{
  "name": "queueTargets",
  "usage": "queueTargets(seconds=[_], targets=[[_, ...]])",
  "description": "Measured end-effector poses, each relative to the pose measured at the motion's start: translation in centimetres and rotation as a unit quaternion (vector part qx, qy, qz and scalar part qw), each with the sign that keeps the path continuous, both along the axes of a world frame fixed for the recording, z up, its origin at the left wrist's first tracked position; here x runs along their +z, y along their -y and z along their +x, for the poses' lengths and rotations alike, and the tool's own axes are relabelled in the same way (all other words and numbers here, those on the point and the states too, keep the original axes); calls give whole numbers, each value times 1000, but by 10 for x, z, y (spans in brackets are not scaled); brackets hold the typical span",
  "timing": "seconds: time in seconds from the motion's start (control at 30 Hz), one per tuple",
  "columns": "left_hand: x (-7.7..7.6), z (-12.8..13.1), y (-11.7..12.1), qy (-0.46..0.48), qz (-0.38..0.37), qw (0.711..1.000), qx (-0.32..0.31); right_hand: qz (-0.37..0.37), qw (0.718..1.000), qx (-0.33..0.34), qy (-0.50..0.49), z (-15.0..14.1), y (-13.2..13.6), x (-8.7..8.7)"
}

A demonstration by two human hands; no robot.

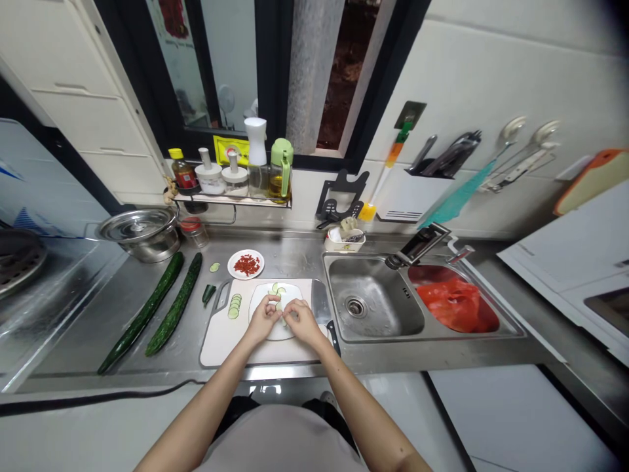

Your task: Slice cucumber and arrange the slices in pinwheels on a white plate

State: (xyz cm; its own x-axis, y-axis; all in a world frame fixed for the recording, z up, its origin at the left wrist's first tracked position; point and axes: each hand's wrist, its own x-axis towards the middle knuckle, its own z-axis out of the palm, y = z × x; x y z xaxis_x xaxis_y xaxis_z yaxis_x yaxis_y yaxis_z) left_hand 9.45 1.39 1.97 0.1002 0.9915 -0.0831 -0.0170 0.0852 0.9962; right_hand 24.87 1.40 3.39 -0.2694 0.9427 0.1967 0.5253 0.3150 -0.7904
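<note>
My left hand [264, 318] and my right hand [301, 320] meet over a white plate [256, 296]. The fingers of both are pinched together around a small pale green cucumber slice, which they partly hide. A few cut cucumber pieces [276, 289] lie at the far side of the plate. Under the plate is a light cutting board [221, 347] with a grey rim. A row of overlapping cucumber slices [234, 306] rests on the board's left part. By my right wrist, a knife's black handle [333, 337] shows at the board's right edge; its blade is mostly covered.
Left of the board lie two long cucumbers [142, 313] [174, 306] and a cucumber end [208, 295]. Behind it stands a small dish of red berries [246, 264]. A steel pot [142, 235] is at back left. The double sink [373, 331] borders the right, with a red bag [452, 303].
</note>
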Motion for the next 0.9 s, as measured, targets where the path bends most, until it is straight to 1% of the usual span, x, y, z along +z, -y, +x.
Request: queueTargets(seconds=[0.2,0.37,0.57,0.73,0.9], targets=[[-7,8,-1,-27,30,999,-13,-13,1000,-13,-10,6,-4,-9],[-20,13,-3,-50,31,998,-28,-40,999,-31,8,11,-5,-15],[-34,21,-10,-124,2,992,-13,-67,989,-77,103,16,-2,-27],[-36,25,-14,-206,-35,978,-20,-58,979,-93,170,17,1,-35],[-36,25,-16,-273,-30,960,-51,-40,975,-94,200,18,4,-40]])
